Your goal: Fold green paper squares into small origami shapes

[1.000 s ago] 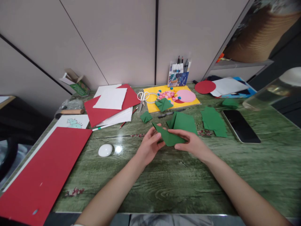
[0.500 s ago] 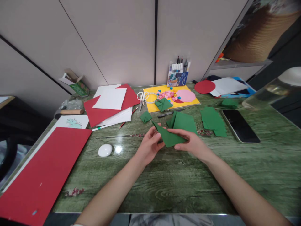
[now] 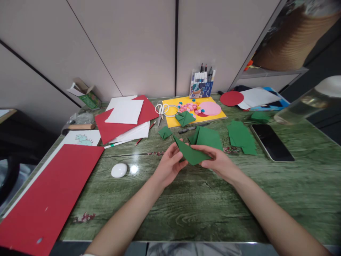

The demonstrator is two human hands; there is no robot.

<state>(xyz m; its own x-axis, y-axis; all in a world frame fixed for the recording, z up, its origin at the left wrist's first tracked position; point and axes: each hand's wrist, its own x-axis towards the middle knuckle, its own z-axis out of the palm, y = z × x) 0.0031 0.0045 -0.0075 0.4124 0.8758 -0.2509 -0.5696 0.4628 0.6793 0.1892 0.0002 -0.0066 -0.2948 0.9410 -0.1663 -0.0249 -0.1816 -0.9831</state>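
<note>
L of phone (image 3: 273, 143), we're prob. mid-fold: our L hand (image 3: 168, 167) & R hand (image 3: 224, 164) pinch green paper (image 3: 194, 155); next move prob. needs steady grip, aligned edges.

Folded paper (image 3: 192, 153) plain green; tabletop (image 3: 186, 206) mottled green; round cutout (image 3: 231, 98) red.

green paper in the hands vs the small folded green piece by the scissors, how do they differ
Size: the held green paper looks larger, the small green piece clearly smaller.
Pose: the held green paper is tilted between the left hand and right hand, while the small green piece lies on the table, untouched.
Both are green and look folded.
</note>
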